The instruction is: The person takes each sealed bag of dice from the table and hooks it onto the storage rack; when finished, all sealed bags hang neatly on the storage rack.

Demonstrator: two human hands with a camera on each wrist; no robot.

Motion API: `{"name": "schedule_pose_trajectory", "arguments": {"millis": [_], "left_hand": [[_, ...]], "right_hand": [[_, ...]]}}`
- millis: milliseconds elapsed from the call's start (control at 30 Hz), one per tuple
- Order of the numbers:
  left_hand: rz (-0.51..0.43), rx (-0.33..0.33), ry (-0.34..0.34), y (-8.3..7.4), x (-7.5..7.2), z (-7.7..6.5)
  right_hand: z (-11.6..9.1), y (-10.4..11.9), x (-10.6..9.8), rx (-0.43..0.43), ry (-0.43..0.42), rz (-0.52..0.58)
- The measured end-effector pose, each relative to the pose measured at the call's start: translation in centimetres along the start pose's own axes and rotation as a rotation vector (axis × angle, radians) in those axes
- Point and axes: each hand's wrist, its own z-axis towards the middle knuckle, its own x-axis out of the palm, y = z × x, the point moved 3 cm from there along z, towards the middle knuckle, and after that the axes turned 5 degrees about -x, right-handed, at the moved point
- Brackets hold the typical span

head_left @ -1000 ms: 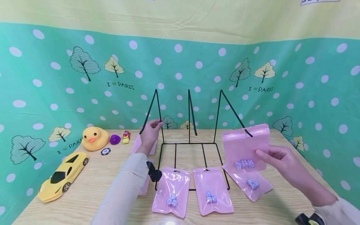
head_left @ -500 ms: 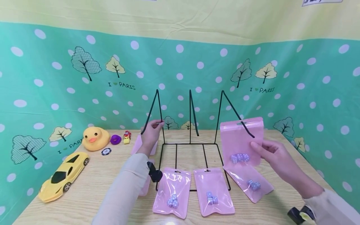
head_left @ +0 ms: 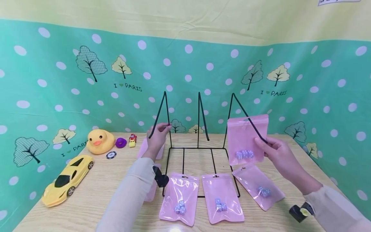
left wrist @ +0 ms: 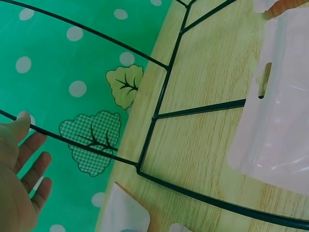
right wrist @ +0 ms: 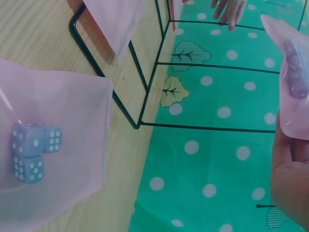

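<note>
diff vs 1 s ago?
The right hand raised its pink dice bag up and leftward along the rack's right hook. The left hand stays on the left hook; the three bags lying in front are unmoved.

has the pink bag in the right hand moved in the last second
Yes. The pink bag held by the right hand has gone up and slightly left along the rack's right prong; its top edge now sits higher on that wire than before.

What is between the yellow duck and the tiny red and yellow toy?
In the head view, a purple ring lies on the table between the yellow duck and the tiny toy.
</note>
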Motion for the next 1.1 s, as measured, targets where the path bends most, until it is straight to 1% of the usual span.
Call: {"name": "schedule_pose_trajectory", "arguments": {"millis": [200, 367, 567, 667, 933, 1100], "left_hand": [[-0.004, 0.006, 0.004, 0.2, 0.0, 0.2], [0.002, 0.005, 0.001, 0.3, 0.1, 0.2], [0.002, -0.006, -0.002, 0.4, 0.3, 0.3], [-0.011, -0.014, -0.003, 0.4, 0.3, 0.2], [-0.039, -0.013, -0.016, 0.6, 0.4, 0.2], [-0.033, -0.016, -0.006, 0.6, 0.4, 0.2]], "right_hand": [[1.2, -0.2, 0.4, 0.007, -0.018, 0.030], [2.1, -0.2, 0.6, 0.007, -0.043, -0.018], [3.2, -0.3, 0.7, -0.023, -0.077, -0.034], [3.9, -0.4, 0.7, -0.020, -0.091, -0.036], [5.5, -0.8, 0.5, -0.004, -0.085, 0.000], [6.0, -0.8, 0.5, 0.018, -0.084, -0.020]]}}
